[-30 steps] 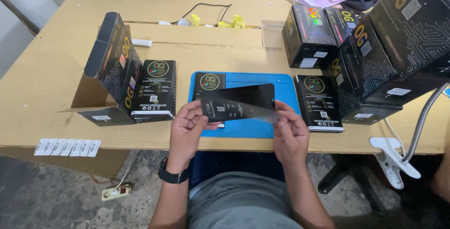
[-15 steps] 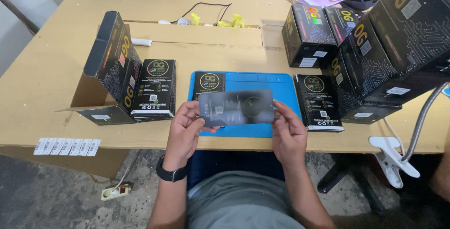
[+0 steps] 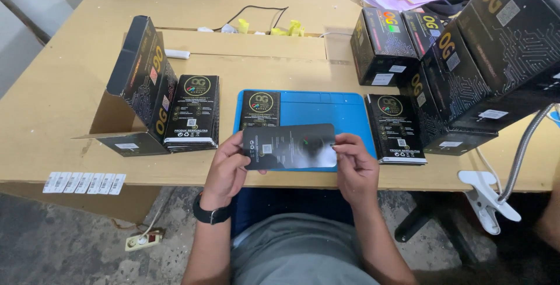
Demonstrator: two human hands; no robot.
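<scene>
- Black flat packet (image 3: 290,147), glossy with a pale glare patch, is held level between both hands over the near edge of the blue mat (image 3: 326,110)
- Left hand (image 3: 227,171), a dark watch on its wrist, pinches the packet's left end, thumb on top
- Right hand (image 3: 356,165) pinches the packet's right end with fingertips at the corner
- Blue mat lies on the wooden table (image 3: 280,63); another black packet (image 3: 260,109) lies flat on its left part, just behind the held one
- Stack of black packets (image 3: 192,110) lies left of the mat, beside an open black carton (image 3: 143,81) lying on its side
- Second stack of packets (image 3: 396,127) lies just right of the mat, against several black boxes (image 3: 466,57)
- Strip of white labels (image 3: 84,182) sits at the table's near left edge
- White clamp (image 3: 487,194) grips the table's right edge
</scene>
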